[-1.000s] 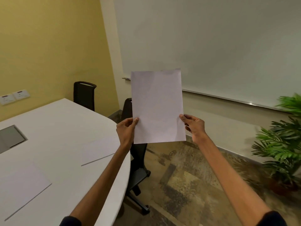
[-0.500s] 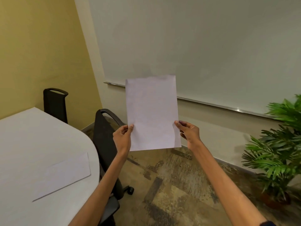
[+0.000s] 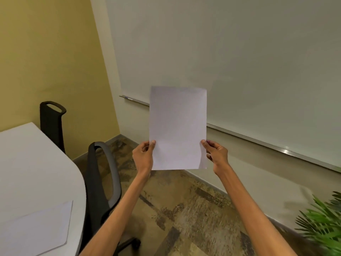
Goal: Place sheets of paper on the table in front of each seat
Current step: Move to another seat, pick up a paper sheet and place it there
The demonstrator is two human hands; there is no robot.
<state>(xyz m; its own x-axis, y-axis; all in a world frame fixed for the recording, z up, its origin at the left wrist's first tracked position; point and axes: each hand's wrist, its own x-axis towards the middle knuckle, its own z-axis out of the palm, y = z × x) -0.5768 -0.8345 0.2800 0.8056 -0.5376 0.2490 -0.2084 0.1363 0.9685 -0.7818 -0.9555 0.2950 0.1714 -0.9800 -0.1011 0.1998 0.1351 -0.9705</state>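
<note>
View's swung back left since 0.5 s ago, both hands still w/ fingers pinched on the paper, upright off the table — could flop or slip.

Two paper sheets, two chairs, one table, one plant.

held sheet: white, upright, midair | placed sheet: flat on table

Single head view, forward-down, near hands.
</note>
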